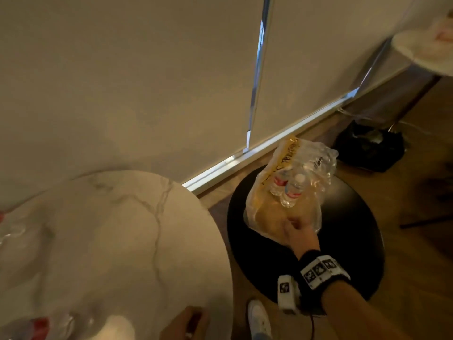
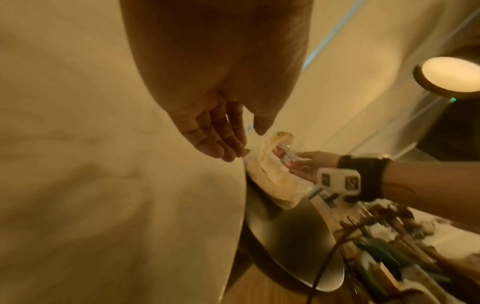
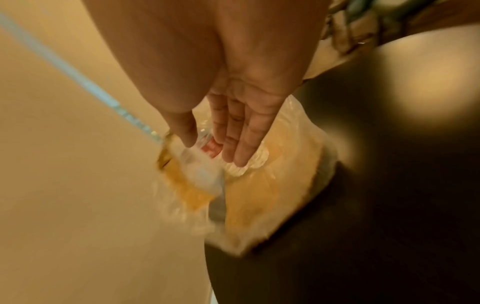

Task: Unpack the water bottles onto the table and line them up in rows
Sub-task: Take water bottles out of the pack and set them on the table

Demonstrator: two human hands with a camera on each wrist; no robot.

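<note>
A torn clear and yellow plastic pack (image 1: 274, 209) lies on a round black stool (image 1: 348, 241), with two red-labelled water bottles (image 1: 291, 190) showing inside it. My right hand (image 1: 294, 229) reaches into the pack's near end. In the right wrist view its fingers are straight over a bottle (image 3: 211, 148), thumb apart, and nothing is gripped. My left hand (image 2: 244, 144) hovers relaxed and empty at the edge of the marble table (image 1: 110, 241). Blurred bottles (image 1: 36, 327) lie on the table's near left.
The stool stands right beside the table's rim. A black bag (image 1: 370, 148) sits on the wooden floor by the wall. My white shoe (image 1: 259, 317) is between table and stool. A lit lamp (image 2: 451, 76) is at the right.
</note>
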